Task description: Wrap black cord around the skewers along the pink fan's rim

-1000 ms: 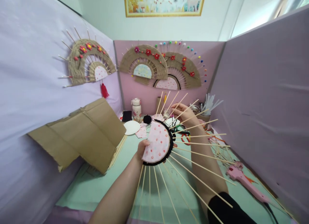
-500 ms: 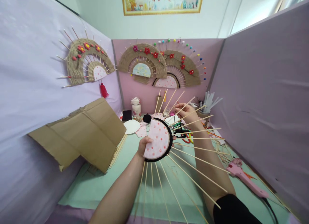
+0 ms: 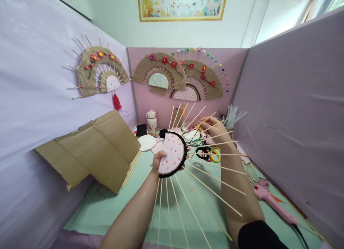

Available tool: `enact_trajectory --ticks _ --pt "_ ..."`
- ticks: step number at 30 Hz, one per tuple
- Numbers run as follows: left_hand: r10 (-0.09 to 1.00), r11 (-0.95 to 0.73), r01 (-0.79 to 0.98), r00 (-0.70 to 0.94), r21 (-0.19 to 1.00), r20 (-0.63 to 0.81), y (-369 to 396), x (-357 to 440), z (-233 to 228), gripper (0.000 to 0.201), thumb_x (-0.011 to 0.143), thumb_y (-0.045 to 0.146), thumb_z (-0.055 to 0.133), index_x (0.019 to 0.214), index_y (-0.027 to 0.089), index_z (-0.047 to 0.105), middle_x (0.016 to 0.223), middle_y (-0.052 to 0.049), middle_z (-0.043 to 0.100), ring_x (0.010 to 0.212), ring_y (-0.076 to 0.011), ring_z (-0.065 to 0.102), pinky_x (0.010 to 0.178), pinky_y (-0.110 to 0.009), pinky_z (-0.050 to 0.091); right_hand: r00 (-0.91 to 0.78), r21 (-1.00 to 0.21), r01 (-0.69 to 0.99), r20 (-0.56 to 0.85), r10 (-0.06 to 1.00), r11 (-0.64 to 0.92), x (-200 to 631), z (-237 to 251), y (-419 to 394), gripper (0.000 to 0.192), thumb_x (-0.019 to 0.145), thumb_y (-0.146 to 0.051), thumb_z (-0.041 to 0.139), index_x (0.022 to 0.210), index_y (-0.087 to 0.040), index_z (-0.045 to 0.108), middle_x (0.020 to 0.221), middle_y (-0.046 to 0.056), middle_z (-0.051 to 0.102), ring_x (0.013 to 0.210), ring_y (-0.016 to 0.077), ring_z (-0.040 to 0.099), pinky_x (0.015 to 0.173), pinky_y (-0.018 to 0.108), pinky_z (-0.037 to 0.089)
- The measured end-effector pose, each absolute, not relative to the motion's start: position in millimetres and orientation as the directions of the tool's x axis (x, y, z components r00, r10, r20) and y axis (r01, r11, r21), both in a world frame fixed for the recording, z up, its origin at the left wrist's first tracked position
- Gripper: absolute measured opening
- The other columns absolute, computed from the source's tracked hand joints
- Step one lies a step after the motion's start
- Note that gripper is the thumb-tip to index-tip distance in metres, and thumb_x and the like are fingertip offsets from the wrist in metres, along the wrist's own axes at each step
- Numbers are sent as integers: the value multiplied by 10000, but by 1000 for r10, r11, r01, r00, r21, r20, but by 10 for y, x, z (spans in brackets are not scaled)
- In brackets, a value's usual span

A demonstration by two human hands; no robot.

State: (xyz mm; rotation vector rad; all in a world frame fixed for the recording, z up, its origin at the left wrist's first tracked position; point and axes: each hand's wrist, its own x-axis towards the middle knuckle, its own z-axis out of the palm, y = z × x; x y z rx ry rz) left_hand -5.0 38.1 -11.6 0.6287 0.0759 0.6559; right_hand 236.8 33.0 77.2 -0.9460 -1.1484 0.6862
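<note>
— What's furthest left on the bench?

— A folded sheet of brown corrugated cardboard, leaning against the lilac partition, its lower edge on the pale green table mat. Above it a finished fan of woven jute with red flowers and a red tassel is fixed to the partition.

— And the left hand?

— The left hand is raised over the mat, fingers closed around the edge of a half-round pink card with red dots and a black rim. Thin bamboo skewers fan out from that card all round, up toward the back wall and down toward the person.

— So the piece is off the table?

— Yes, held in the air near the middle of the view, tilted, its face toward the camera.

— What about the right hand?

— The right hand is farther back, behind the upper skewers, fingertips pinched narrow. It seems to be on a skewer tip, but I cannot tell for sure.

— Anything beyond it?

— Red, yellow and black loops lying on the mat under the right forearm, and a pink hot-glue gun lying near the right partition.
</note>
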Motion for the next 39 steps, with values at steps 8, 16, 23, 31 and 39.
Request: enact_trajectory --ticks 8,16,23,31,39 --pt "663 562 -630 731 535 164 407 -59 -69 703 641 228 465 1323 95 363 1178 -171 579 1097 -341 521 880 -485 409 232 -934 -80 323 918 348 2532 878 74 232 613 -261 736 795 -182 615 608 -31 586 418 44 449 366 161 323" --pt "620 564 -639 746 523 243 404 -60 -49 693 680 240 434 1347 91 322 1240 -174 532 1145 -325 485 915 -481 380 75 -905 -193 373 925 380 2649 996 -211 353 593 -179 746 923 -206 625 751 18 645 575 103 572 477 203 439" --pt "595 573 -621 764 535 249 428 -38 -67 736 644 252 456 1348 86 318 1238 -175 533 1158 -325 472 934 -469 372 176 -819 -170 521 835 548 2591 1089 -337 272 597 -179 738 852 -200 644 686 13 621 482 77 476 421 207 376" --pt "598 560 -632 756 536 266 456 -52 -119 720 674 216 425 1366 87 279 1247 -170 530 1152 -328 479 938 -491 369 251 -735 -112 630 735 669 2575 1131 -391 248 617 -170 702 852 -222 640 667 -3 583 477 67 442 420 209 345" --pt "558 584 -615 778 530 288 466 -48 -155 719 688 211 401 1381 91 251 1276 -163 507 1157 -327 475 950 -505 358 257 -727 -121 635 728 676 2608 1118 -338 202 647 -167 679 832 -228 626 675 -23 559 481 52 438 431 195 341"
